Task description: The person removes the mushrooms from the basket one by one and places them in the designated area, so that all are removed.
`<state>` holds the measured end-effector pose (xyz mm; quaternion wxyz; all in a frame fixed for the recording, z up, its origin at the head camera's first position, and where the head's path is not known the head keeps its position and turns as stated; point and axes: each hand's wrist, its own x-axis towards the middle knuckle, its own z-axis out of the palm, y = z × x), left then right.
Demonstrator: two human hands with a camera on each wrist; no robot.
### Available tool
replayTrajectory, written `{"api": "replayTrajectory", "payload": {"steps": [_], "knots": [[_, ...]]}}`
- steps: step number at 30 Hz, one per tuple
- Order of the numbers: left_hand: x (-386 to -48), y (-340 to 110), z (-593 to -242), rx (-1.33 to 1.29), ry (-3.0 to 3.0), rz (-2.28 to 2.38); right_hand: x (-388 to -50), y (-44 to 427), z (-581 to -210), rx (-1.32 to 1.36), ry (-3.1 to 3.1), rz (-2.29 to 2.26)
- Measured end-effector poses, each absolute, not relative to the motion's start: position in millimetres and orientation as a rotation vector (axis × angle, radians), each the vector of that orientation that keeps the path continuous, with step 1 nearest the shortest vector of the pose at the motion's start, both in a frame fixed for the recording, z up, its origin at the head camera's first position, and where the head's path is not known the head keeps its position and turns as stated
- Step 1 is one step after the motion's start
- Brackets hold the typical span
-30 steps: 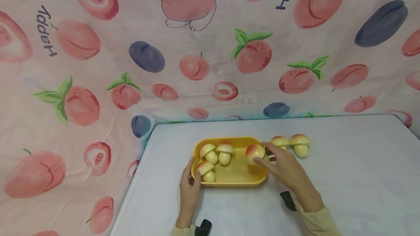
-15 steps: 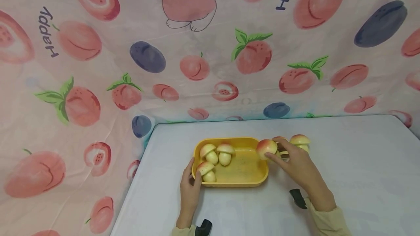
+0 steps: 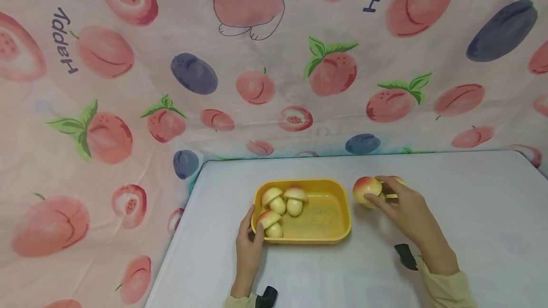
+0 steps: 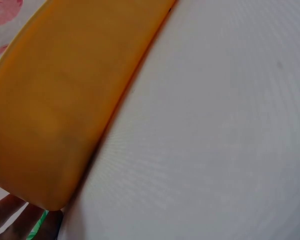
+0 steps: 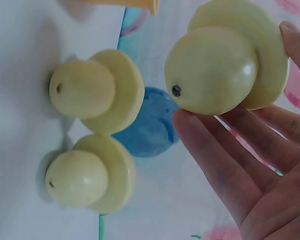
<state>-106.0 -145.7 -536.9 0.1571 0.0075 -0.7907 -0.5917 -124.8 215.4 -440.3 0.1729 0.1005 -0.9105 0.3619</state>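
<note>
My right hand [image 3: 413, 213] pinches a toy mushroom [image 3: 366, 188] by its cap, between thumb and fingers. It is lifted above the table, right of the yellow tray [image 3: 304, 241]. Two more mushrooms, one [image 5: 82, 89] beside the other [image 5: 80, 175], stand on the table in the right wrist view; in the head view they are mostly hidden behind the held mushroom and the hand. My left hand [image 3: 249, 251] grips the tray's left end, thumb at the near corner. Three mushrooms, one of them upright [image 3: 294, 201], sit in the tray's left half. In the left wrist view, fingertips [image 4: 20, 220] touch the tray's end.
A white table [image 3: 321, 274] bears everything. Behind it and to the left hangs a cloth [image 3: 239, 51] printed with peaches and other fruit. Black straps, one [image 3: 267, 297] at the left and one [image 3: 406, 256] at the right, sit at the wrists.
My right hand has carried the mushroom from over the tray's right end rightward, out past the rim toward the two table mushrooms. The left hand stays on the tray.
</note>
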Motion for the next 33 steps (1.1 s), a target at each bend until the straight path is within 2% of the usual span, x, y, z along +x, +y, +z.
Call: {"api": "replayTrajectory", "payload": {"steps": [10, 18, 33], "knots": [[-104.8, -143.6, -531.4, 0.045, -2.266, -1.702, -122.0, 231.8, -436.9, 0.201, -2.664, 1.004], [-95.3, -137.0, -501.8, 0.037, -2.275, -1.707, -122.2, 243.3, -441.2, 0.206, -2.650, 0.962], [-93.8, -136.4, -499.6, 0.031, -2.251, -1.719, -123.1, 269.8, -444.0, 0.179, -2.636, 0.947]]}}
